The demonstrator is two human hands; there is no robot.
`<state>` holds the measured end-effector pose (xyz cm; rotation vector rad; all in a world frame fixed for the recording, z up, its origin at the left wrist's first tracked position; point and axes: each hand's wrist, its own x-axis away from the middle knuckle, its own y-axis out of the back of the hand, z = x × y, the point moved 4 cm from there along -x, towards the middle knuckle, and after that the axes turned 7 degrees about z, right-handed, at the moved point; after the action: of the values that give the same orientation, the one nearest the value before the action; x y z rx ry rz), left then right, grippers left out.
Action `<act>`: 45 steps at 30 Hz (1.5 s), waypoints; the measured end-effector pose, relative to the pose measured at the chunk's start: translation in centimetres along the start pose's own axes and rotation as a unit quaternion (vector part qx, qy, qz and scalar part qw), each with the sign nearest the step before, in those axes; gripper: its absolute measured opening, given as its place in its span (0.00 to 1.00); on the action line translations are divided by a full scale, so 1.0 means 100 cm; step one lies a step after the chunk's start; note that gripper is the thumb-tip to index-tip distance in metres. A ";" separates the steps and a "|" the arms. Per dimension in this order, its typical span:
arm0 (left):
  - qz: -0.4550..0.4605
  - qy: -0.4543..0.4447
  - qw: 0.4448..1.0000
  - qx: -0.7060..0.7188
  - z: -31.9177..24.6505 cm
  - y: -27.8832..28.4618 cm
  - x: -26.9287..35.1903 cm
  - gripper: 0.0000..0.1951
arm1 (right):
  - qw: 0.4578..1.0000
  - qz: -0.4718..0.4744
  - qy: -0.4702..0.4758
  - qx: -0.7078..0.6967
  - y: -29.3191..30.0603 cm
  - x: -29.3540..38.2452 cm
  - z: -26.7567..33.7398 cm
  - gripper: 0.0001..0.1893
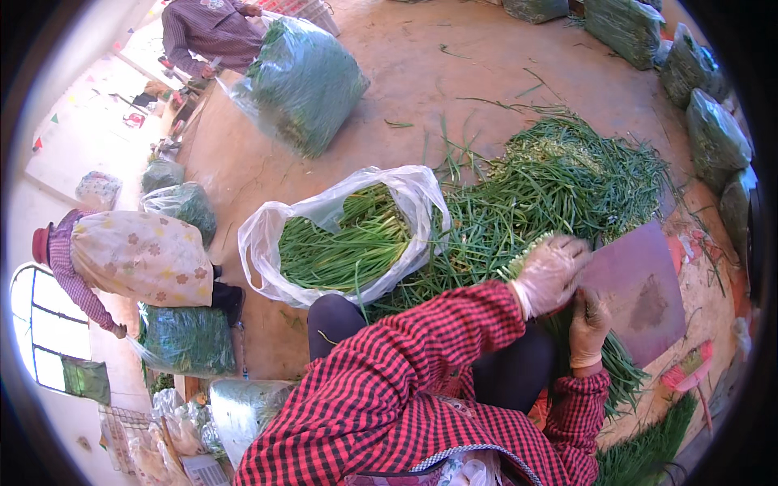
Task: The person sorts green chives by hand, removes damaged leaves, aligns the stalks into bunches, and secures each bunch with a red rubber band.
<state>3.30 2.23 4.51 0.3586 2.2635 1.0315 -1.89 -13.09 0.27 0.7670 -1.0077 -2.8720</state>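
Observation:
My left hand (pixel 550 274), in a thin translucent glove, is slightly blurred over the near edge of a heap of long green leafy stalks (pixel 547 182), beside some pale stalk ends. Just below it, my right hand (pixel 589 328), also gloved, has its fingers curled above my lap. Green stalks (pixel 626 372) show on both sides of my right wrist; whether my fingers grip them is hidden. To the left of the heap, a translucent plastic bag (pixel 258 228) stands with its mouth wide, filled with neatly laid green stalks (pixel 340 243).
A purple board (pixel 632 285) lies right of my hands, with a pink dustpan (pixel 690 367) beyond. A person (pixel 209 36) holds a large filled bag (pixel 310 85) at top left. Another person (pixel 140 255) bends over a filled bag (pixel 188 340) at left. Packed bags (pixel 717 136) line the right side.

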 end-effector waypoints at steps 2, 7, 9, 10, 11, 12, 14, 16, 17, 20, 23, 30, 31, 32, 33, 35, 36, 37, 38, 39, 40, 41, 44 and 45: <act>0.032 -0.025 0.995 -0.095 0.010 -0.018 -0.004 0.22 | 0.999 -0.027 0.020 0.016 0.014 -0.022 0.021 0.04; 0.169 0.047 0.976 -0.128 -0.016 0.012 -0.027 0.21 | 0.997 -0.076 0.023 -0.018 0.038 -0.059 0.053 0.03; 0.069 0.028 0.991 -0.114 -0.022 0.012 -0.017 0.19 | 0.997 -0.064 0.020 0.029 0.040 -0.043 0.057 0.03; 0.039 0.038 0.993 -0.102 -0.020 0.005 -0.010 0.18 | 0.998 -0.064 0.021 0.020 0.033 -0.032 0.050 0.03; 0.037 0.056 0.993 -0.095 -0.016 -0.011 0.001 0.19 | 0.998 -0.064 0.022 0.015 0.027 -0.019 0.041 0.03; 0.069 0.070 0.993 -0.065 -0.007 -0.030 0.013 0.21 | 0.998 -0.054 -0.011 -0.027 0.019 -0.007 0.032 0.02; 0.111 0.089 0.990 -0.015 0.009 -0.056 0.039 0.24 | 0.997 -0.032 -0.055 -0.038 0.008 0.019 0.018 0.01; 0.200 0.051 0.978 0.042 0.013 -0.041 0.038 0.35 | 0.995 -0.027 -0.073 -0.055 0.005 0.028 0.017 0.02; 0.233 0.038 0.969 0.076 0.012 -0.031 0.033 0.39 | 0.995 -0.020 -0.075 -0.060 0.005 0.027 0.019 0.02; 0.307 -0.017 0.949 -0.073 0.001 -0.032 0.019 0.51 | 0.997 0.005 -0.053 -0.047 0.010 0.016 0.029 0.02; 0.350 -0.009 0.923 -0.163 0.008 -0.056 0.018 0.56 | 0.999 0.035 -0.004 -0.004 0.005 0.002 0.034 0.04; 0.379 0.035 0.916 -0.125 0.008 -0.069 0.015 0.53 | 0.907 -0.126 -0.252 -0.312 -0.036 -0.047 -0.137 0.04; 0.328 0.001 0.933 -0.147 0.009 -0.062 0.017 0.53 | 0.912 -0.150 -0.227 -0.309 -0.036 -0.057 -0.110 0.06; 0.278 -0.035 0.945 -0.168 0.011 -0.053 0.023 0.54 | 0.915 -0.174 -0.202 -0.304 -0.031 -0.057 -0.078 0.08; 0.225 -0.076 0.953 -0.188 0.013 -0.045 0.025 0.55 | 0.917 -0.203 -0.176 -0.295 -0.013 -0.057 -0.049 0.10; 0.299 -0.014 0.944 -0.138 0.033 -0.043 0.023 0.56 | 0.911 0.010 -0.267 -0.314 0.006 -0.014 -0.024 0.12; 0.376 0.038 0.922 -0.080 0.039 -0.041 0.015 0.56 | 0.879 0.113 -0.319 -0.337 0.010 0.016 -0.014 0.13; 0.446 0.087 0.890 -0.021 0.042 -0.042 0.012 0.55 | 0.800 0.206 -0.378 -0.417 0.002 0.042 -0.002 0.14; 0.438 0.109 0.892 0.008 0.042 -0.043 0.007 0.52 | 0.795 0.181 -0.406 -0.413 -0.007 0.073 -0.016 0.12; 0.428 0.117 0.895 0.043 0.045 -0.046 0.005 0.52 | 0.788 0.158 -0.430 -0.410 -0.023 0.095 -0.033 0.11; 0.415 0.127 0.898 0.074 0.053 -0.049 0.004 0.51 | 0.811 0.146 -0.415 -0.386 -0.025 0.093 -0.033 0.12; 0.401 0.137 0.900 0.105 0.059 -0.053 0.003 0.50 | 0.832 0.135 -0.400 -0.360 -0.027 0.091 -0.030 0.14; 0.374 0.214 0.868 0.249 0.046 -0.029 -0.005 0.52 | 0.842 0.075 -0.352 -0.402 -0.036 0.083 -0.033 0.40; 0.337 0.227 0.866 0.290 0.041 -0.020 -0.009 0.53 | 0.837 0.044 -0.320 -0.442 -0.027 0.060 -0.007 0.46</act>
<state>6.58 2.93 1.35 1.3667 2.9502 0.7544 -6.41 -12.29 -4.45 -0.3156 0.3786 -3.0075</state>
